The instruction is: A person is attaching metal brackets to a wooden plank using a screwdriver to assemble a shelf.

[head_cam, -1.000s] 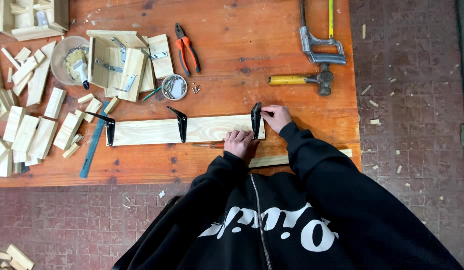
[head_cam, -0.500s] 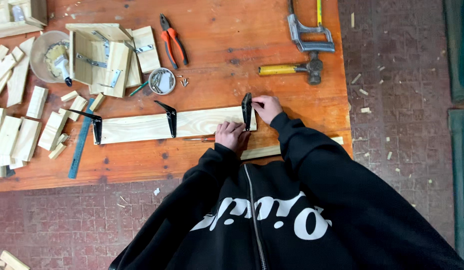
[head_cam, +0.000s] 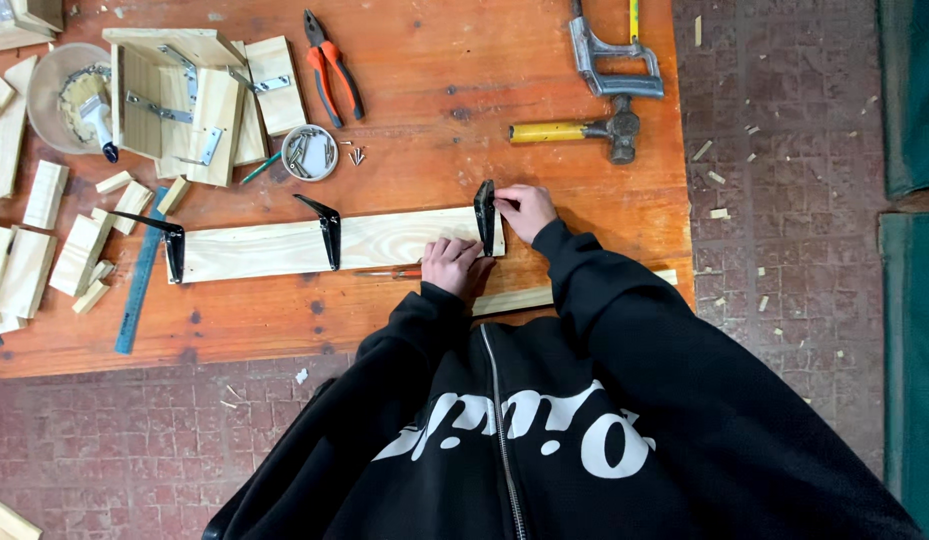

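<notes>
On the orange desk [head_cam: 404,320] a pale wooden plank [head_cam: 284,248] lies lengthwise with three black brackets on it. The right hand [head_cam: 527,210] pinches the end bracket [head_cam: 483,215] at the plank's right end; the left hand [head_cam: 451,263] presses curled fingers on the plank just beside it. A hammer [head_cam: 579,130] and pliers [head_cam: 332,66] lie farther back.
</notes>
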